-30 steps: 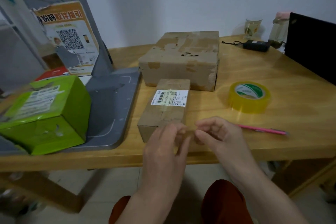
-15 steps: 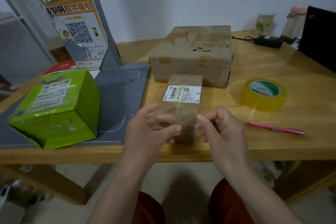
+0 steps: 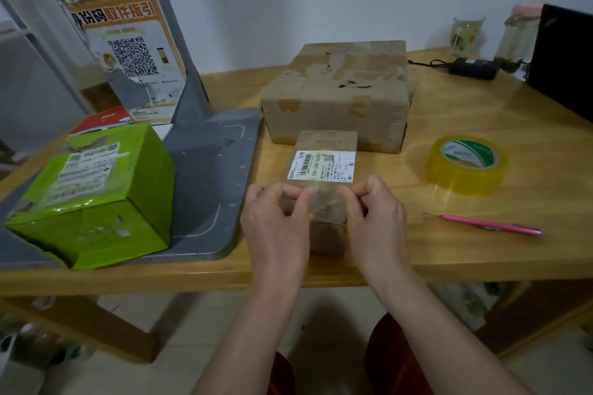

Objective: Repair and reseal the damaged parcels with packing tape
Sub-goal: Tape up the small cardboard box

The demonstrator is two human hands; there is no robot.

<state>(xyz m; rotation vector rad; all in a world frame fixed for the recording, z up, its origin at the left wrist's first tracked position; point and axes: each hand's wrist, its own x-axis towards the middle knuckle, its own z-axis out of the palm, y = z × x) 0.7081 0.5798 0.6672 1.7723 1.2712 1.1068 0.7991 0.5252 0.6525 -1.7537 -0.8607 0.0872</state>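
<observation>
A wooden table (image 3: pixel 481 253) seen from above by the person sitting at it, with three parcels on it.

Both hands are at the centre of the view. The left hand (image 3: pixel 276 218) and the right hand (image 3: pixel 375 215) each pinch one end of a single strip of clear tape (image 3: pixel 325 199), stretched between them. The strip lies across the top of the small brown parcel (image 3: pixel 324 144), just below its one white shipping label (image 3: pixel 322 166). Whether the tape already touches the cardboard cannot be told.

At 12 o'clock from that small parcel, touching its far end, sits the large brown parcel (image 3: pixel 337 96), its top torn and patched with old tape. At 9 o'clock, well apart, a green parcel (image 3: pixel 96 199) with its own label rests tilted on a grey platform (image 3: pixel 208 176) with a grey upright column (image 3: pixel 154 29) bearing one poster with a QR code (image 3: pixel 133 56).

At 3 o'clock from the small parcel lies one roll of yellow packing tape (image 3: pixel 467 165), flat on the table. Near it, at 4 o'clock from the parcel, lies one pink pen (image 3: pixel 481 224).

Toward 1 o'clock, at the table's far edge: one black power adapter (image 3: pixel 471 67) with its cord, two glass jars (image 3: pixel 467 35), and the edge of one dark screen (image 3: pixel 561 61).
</observation>
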